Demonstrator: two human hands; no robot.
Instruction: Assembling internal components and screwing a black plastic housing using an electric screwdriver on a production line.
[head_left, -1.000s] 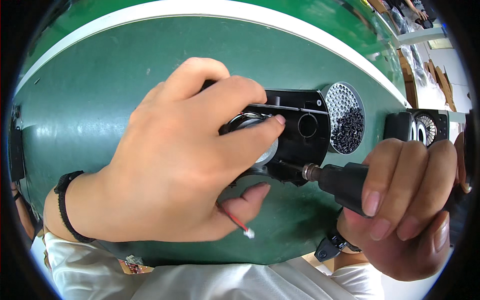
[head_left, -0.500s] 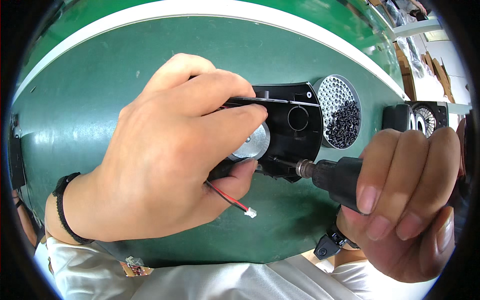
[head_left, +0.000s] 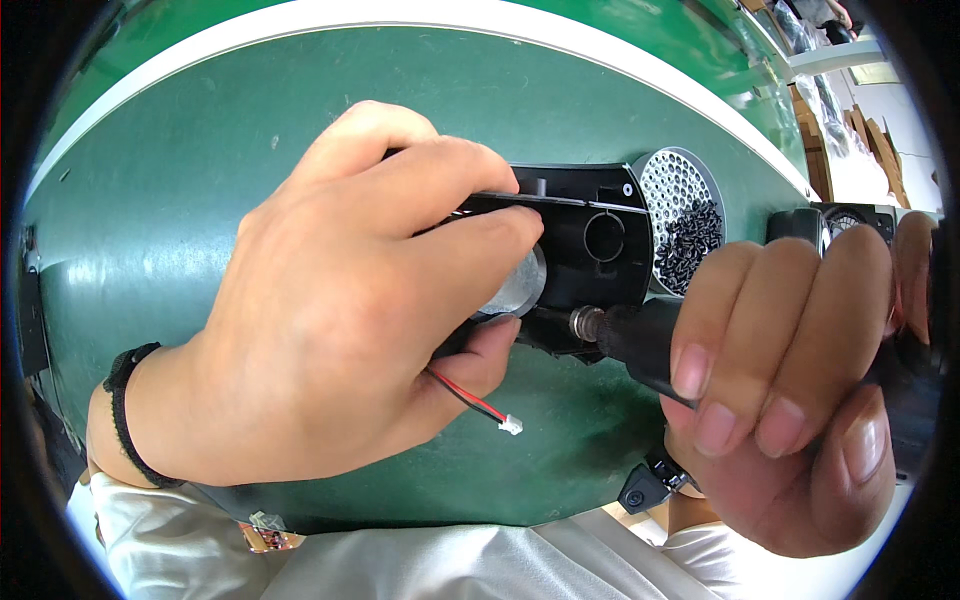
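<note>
Left hand (head_left: 340,320) hides black housing (head_left: 590,240) — mostly.

I see a green counter (head_left: 200,200) with a white edge, a round perforated dish of small black screws (head_left: 685,215), stacked cardboard (head_left: 875,140) far right

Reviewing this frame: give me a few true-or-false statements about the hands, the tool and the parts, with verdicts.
1. The left hand grips the black plastic housing. True.
2. The right hand holds a hammer. False: it holds a black electric screwdriver.
3. A red and black wire with a white connector hangs below the left hand. True.
4. The round mesh tray is empty. False: it holds small dark screws.
5. The work surface is red. False: it is green.
</note>
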